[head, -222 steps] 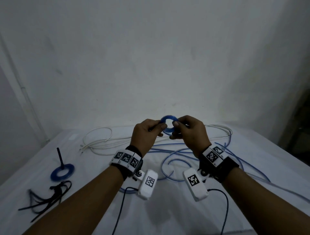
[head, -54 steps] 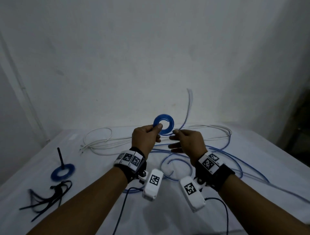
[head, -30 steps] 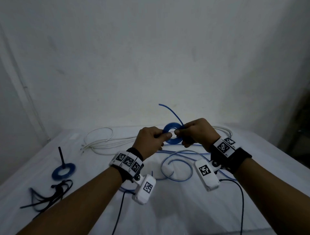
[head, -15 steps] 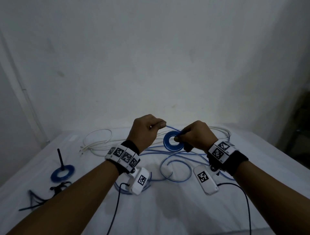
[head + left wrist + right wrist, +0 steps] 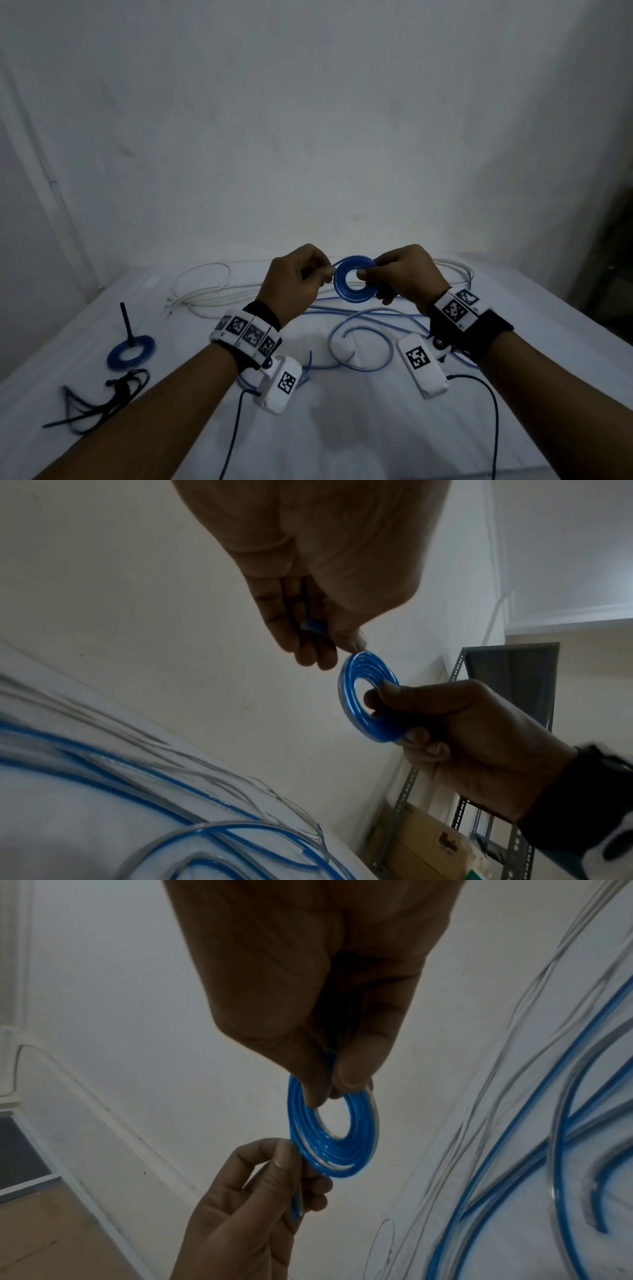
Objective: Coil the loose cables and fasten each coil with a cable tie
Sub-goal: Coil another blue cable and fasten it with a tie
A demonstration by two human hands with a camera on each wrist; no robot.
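Note:
A small flat coil of blue cable hangs in the air above the table, between both hands. My right hand pinches the coil's right side, thumb through the hole. My left hand pinches the cable's loose end at the coil's left rim. Loose blue cables lie on the white table under my hands. A finished blue coil with a black tie sticking up lies at the left.
Loose white cables lie at the back of the table. A bundle of black cable ties sits near the left front edge. A white wall stands close behind. Metal shelving is off to the right.
The coil has grown a turn as the free blue end was wound round. My left hand dropped from above the coil to its left rim and now pinches the cable end there.

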